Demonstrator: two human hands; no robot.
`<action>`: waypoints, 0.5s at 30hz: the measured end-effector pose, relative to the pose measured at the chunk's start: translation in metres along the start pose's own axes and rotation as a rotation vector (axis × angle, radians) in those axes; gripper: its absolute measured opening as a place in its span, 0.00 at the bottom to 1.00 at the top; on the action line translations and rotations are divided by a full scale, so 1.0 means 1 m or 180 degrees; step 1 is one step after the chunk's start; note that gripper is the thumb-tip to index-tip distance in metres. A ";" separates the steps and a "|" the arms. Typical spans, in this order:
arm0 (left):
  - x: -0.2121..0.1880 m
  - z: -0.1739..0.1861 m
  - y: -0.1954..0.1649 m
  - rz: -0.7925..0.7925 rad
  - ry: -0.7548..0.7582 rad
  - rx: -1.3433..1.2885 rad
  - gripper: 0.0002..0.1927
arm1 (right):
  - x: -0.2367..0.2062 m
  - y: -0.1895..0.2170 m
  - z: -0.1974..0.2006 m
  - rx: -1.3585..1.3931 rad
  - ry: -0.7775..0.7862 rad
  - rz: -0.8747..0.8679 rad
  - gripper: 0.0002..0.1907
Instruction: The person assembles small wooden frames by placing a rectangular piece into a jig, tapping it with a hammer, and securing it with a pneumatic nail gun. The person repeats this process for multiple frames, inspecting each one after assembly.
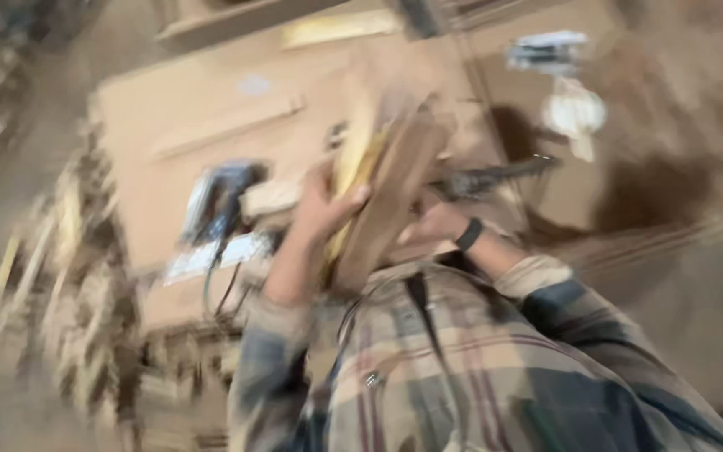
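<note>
Wooden boards [391,197], tilted on edge, gripped between both hands above the surface [202,109]. Left hand [321,209] clasping the near face, fingers wrapped round the edge; right hand [437,224] behind, fingers hidden, state unclear. Blue power tool [223,197] just beside. Heavily blurred.

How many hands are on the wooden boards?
2. The left hand grips the wooden boards from the left; the right hand is behind them, partly hidden.
</note>
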State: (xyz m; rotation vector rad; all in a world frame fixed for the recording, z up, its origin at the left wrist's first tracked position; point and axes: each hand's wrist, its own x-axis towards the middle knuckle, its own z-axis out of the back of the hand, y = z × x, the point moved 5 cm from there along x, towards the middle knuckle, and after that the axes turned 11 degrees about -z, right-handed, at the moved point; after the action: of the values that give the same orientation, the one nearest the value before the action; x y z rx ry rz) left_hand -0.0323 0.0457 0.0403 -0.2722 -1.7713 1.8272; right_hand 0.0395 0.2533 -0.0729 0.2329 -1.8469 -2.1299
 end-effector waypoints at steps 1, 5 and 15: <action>0.010 0.005 0.006 0.0045 -0.0188 -0.0720 0.31 | 0.022 0.014 -0.016 0.1088 0.0290 -0.0072 0.46; 0.022 0.052 0.009 -0.0278 -0.1385 -0.1394 0.34 | 0.075 0.065 -0.066 0.2550 0.0379 -0.0162 0.42; -0.031 0.137 -0.001 -0.0509 -0.2422 0.0009 0.38 | 0.118 0.142 -0.146 0.1684 -0.0063 0.0314 0.38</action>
State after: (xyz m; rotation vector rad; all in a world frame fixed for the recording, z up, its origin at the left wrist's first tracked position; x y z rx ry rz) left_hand -0.0782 -0.0869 0.0479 0.6350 -2.1831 1.9498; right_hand -0.0061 0.0605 0.0536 0.2297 -2.3488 -1.5483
